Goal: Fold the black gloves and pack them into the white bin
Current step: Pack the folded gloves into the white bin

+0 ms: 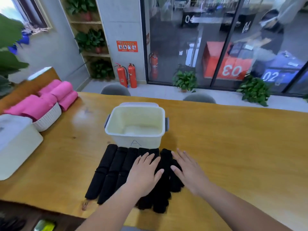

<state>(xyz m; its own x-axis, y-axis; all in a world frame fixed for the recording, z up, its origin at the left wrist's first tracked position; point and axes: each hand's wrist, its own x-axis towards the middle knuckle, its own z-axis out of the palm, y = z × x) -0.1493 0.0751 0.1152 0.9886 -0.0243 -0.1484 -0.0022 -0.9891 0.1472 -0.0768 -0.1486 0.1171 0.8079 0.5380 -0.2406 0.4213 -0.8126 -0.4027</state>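
While both hands lie flat and hold nothing, the black gloves (113,169) sit side by side in a row on the table (233,139), close to its near edge and about midway along it. The left hand (143,170) presses on the middle of the row, fingers straight and slightly spread. The right hand (188,170) rests just as flat on the row's right end, its outer fingers over bare wood. The white bin (135,140), marked A on its near wall, stands just beyond the row. The gloves' far ends touch or almost touch that wall, and nothing shows inside the bin.

Each glove lies long and narrow, its long axis running from the near edge towards the far edge. The row fans a little, so the left ones lean outward at their near ends. Which end is cuff and which is fingers I cannot tell.

Several things could go wrong, as I judge it. The pieces lie tight together, black on black, so lifting one may drag its neighbour askew. A fold made across the long axis could spring open if let go too soon. A forward push along the row could shove the bin towards the far edge. By the left edge, a white basket (48,120) of pink rolls (50,97) and a white lidded box (16,144) stand well apart from the work
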